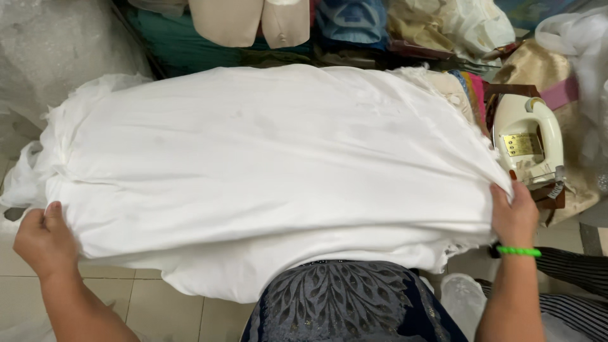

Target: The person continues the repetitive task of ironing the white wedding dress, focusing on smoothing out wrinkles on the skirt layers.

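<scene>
Nearest, the left hand (43,239) is closed on the white cloth (266,171) at its near left corner, and the right hand (514,215), a green band (519,251) at its wrist, pinches the near right corner, the near edge hanging off the bench toward the tiled floor (145,297). The cloth lies spread over almost the whole bench top. Just past the right hand a cream iron (527,139) stands at the bench's right edge, and folded fabrics (354,25) crowd the far edge.
</scene>
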